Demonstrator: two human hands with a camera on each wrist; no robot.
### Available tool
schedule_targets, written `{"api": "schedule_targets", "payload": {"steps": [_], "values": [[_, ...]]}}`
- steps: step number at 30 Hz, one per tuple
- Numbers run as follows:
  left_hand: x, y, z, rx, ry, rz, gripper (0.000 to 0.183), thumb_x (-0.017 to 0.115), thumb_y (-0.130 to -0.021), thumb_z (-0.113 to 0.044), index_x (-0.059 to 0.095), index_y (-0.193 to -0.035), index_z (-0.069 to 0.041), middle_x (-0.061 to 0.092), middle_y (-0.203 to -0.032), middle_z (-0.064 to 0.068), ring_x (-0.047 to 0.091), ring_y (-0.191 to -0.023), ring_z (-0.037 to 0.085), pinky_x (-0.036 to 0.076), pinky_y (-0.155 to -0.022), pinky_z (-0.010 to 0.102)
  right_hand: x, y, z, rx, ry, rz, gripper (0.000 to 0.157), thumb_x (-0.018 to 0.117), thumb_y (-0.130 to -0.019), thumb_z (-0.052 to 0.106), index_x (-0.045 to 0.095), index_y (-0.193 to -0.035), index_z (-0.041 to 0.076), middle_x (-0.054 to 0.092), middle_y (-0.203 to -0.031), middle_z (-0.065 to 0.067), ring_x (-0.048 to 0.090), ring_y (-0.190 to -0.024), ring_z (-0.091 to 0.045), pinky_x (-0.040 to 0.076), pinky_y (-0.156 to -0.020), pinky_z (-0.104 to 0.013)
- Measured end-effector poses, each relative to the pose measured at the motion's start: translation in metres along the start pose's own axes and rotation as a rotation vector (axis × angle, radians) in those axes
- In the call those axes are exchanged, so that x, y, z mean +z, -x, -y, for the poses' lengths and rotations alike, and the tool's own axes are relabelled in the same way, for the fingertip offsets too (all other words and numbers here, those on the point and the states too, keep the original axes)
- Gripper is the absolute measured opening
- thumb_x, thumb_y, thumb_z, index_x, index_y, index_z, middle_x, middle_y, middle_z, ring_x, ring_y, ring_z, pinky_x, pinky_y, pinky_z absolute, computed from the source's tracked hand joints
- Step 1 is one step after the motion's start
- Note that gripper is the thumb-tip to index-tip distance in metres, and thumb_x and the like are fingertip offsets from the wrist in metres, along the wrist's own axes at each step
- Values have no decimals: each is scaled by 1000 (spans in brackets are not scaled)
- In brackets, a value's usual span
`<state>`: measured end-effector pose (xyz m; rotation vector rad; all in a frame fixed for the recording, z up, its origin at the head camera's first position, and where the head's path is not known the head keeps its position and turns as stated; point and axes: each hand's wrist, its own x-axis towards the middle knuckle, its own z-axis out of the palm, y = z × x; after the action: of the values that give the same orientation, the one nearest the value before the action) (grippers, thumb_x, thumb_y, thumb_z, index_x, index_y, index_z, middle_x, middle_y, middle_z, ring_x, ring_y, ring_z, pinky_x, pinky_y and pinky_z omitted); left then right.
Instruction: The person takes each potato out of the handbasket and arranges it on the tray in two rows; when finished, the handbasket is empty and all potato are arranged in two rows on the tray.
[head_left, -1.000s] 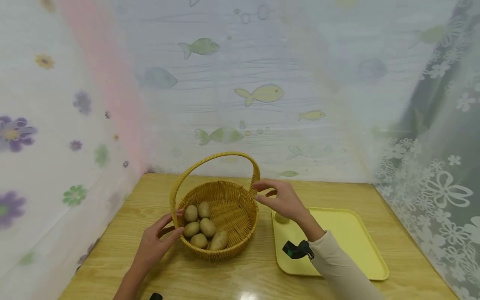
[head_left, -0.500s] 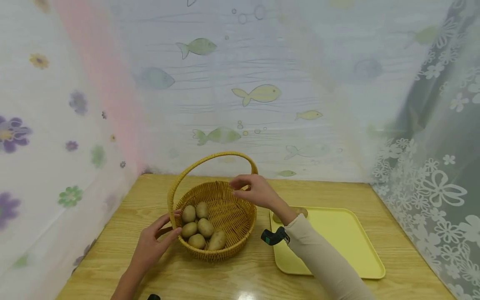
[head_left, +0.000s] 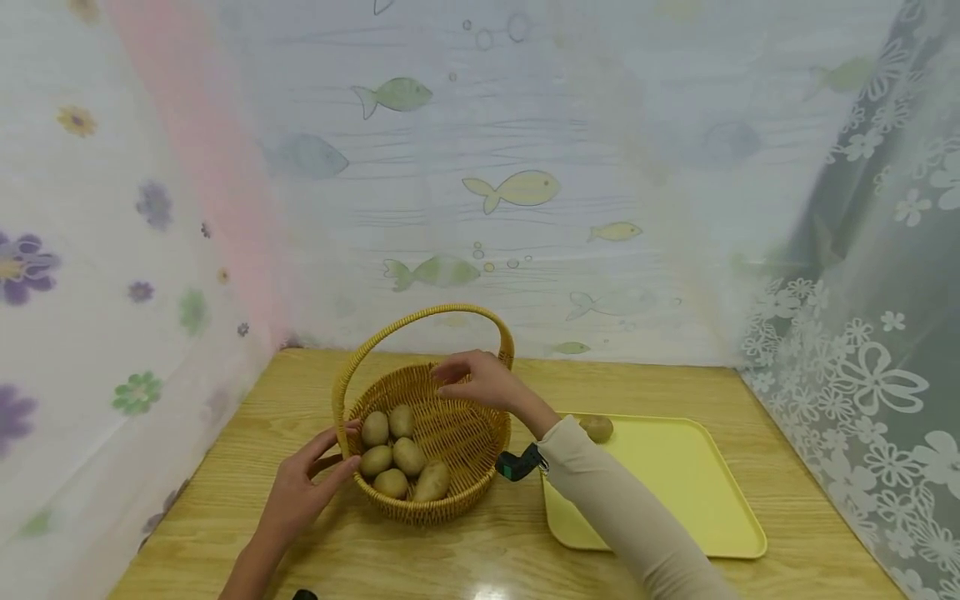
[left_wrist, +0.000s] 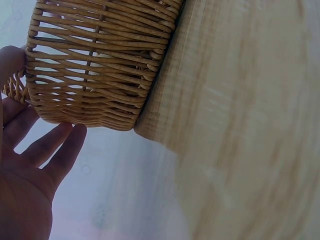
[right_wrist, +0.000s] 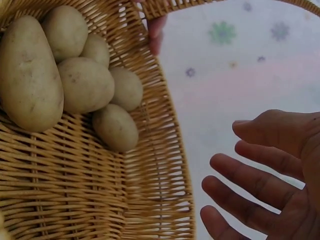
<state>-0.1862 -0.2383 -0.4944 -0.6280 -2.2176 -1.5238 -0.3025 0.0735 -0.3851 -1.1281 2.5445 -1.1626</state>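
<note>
A wicker basket (head_left: 465, 500) with a tall arched handle stands on the table, several potatoes (head_left: 408, 457) gathered in its left part. My left hand (head_left: 300, 493) holds the basket's left rim by the handle's foot. In the left wrist view, that hand's fingers (left_wrist: 67, 150) lie against the outside of the woven wall. Over the far right part of the basket hovers my right hand (head_left: 483, 382), its fingers loosely bent and holding nothing. The right wrist view shows its fingers (right_wrist: 255, 182) spread apart, clear of the potatoes (right_wrist: 30, 75).
A yellow tray (head_left: 675, 483) lies right of the basket, partly covered by the right sleeve (head_left: 607, 492). One potato (head_left: 597, 428) sits at the tray's back left. Patterned curtains (head_left: 450, 167) stand around the wooden table (head_left: 420, 558).
My right hand has moved left from the handle's right foot to over the basket. The tray's back-left potato has come into view from behind the arm. The left hand keeps its place.
</note>
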Motion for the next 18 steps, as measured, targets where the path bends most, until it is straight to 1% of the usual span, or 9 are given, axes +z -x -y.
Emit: {"api": "schedule_targets", "payload": {"steps": [4,8,12,15,18], "values": [[0,0,0,-5,13,-5,45,73,-96,4,64,-140,-3,60,-145,11,56,-132,13,59,-93,26,5,-9,1,-3,-22,29,35,72,-101,16,69,-136,8,71,-128,-12,67,-110,-16,56,-95,-35],[0,0,0,-3,7,-4,48,73,-96,4,63,-142,-3,60,-145,12,56,-132,13,59,-93,26,9,-19,1,-21,-44,61,36,72,-101,12,69,-136,7,71,-128,-12,67,-110,-16,57,-93,-31],[0,-1,0,-5,1,-2,51,73,-96,3,61,-145,-5,60,-145,13,55,-132,13,58,-93,25,16,-29,-2,-62,-78,110,37,73,-99,5,68,-135,1,69,-129,-17,68,-113,-28,56,-93,-28],[0,-1,-1,-7,1,-1,50,73,-96,3,61,-144,-4,60,-145,14,56,-132,16,58,-93,26,22,-36,-5,-76,-84,144,38,73,-98,3,67,-135,-2,68,-131,-17,67,-115,-35,56,-93,-25],[0,0,-1,-7,4,1,47,73,-97,2,62,-142,-4,60,-145,14,57,-132,21,58,-93,26,29,-42,-7,-76,-72,174,37,73,-98,1,68,-134,-1,69,-132,-15,66,-115,-36,55,-93,-24]]}}
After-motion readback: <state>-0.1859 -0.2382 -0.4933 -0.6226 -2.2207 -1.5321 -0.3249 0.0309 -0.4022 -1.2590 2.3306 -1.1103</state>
